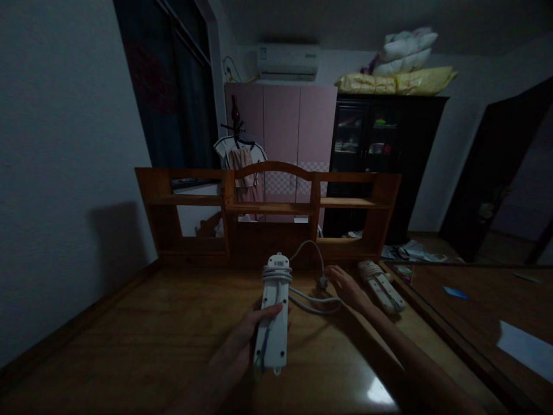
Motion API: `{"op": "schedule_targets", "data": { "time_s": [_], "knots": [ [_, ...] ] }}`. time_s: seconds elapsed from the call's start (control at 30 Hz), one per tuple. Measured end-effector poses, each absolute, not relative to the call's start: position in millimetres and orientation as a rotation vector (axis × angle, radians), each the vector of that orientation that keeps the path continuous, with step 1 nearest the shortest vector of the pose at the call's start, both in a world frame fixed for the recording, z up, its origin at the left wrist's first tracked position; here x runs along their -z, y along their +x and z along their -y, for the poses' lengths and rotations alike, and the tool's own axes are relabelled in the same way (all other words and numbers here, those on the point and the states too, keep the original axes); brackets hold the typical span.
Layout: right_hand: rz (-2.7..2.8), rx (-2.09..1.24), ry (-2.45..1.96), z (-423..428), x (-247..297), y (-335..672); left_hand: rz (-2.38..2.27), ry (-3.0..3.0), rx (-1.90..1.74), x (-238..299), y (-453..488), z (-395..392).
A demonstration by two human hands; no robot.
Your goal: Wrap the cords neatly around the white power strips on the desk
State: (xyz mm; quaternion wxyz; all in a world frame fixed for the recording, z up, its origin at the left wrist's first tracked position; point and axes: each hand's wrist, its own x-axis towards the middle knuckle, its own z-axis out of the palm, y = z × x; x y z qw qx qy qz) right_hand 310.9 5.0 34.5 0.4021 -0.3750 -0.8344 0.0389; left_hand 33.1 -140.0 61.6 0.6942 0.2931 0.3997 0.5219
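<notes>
A white power strip (273, 314) is held above the wooden desk (142, 340), its cable wound in loops around the far end. My left hand (250, 334) grips the strip's near half, fingers wrapped round it. A loose length of the white cable (311, 300) runs right from the strip to my right hand (343, 285). That hand rests on the desk with its fingers closed near the cable's plug end (323, 281). A second power strip (382, 285), wrapped in its own cord, lies just right of my right hand.
A wooden shelf unit (268, 207) stands along the desk's far edge. A second dark table (484, 311) with papers adjoins on the right. Beyond are a pink wardrobe (280, 127), a dark cabinet (380, 150) and a clothes stand (239, 150).
</notes>
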Motion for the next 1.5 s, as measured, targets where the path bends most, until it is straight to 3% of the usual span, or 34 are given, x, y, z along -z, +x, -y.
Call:
{"op": "schedule_targets", "data": {
  "time_s": [0.17, 0.27, 0.53, 0.73, 1.0, 1.23, 1.5],
  "knots": [
    [1.887, -0.807, -0.805, -7.4, -54.2, 275.2, -0.886, 0.873, -1.241, -67.4, 41.7, 103.3],
    [1.889, -0.939, -0.804, -7.2, -53.0, 257.0, -0.897, 0.964, -1.311, -67.9, 37.1, 71.2],
    [1.979, -0.636, -0.883, -18.3, -23.7, 256.2, -1.073, 1.358, -1.364, -47.4, 4.5, 24.5],
    [2.039, -0.487, -0.912, -13.0, -18.9, 250.8, -1.154, 1.564, -1.361, -34.9, 1.4, 21.6],
    [2.109, -0.01, -1.064, -9.8, -5.7, 242.5, -1.467, 2.15, -1.42, -22.9, 5.8, 25.0],
    [2.231, 0.106, -1.004, 2.2, -12.1, 236.9, -1.74, 2.244, -1.518, -13.7, 6.0, 21.4],
    [2.336, 0.384, -0.916, 22.4, -17.5, 222.8, -2.052, 2.398, -1.158, -16.6, 15.9, 39.1]
  ]
}}
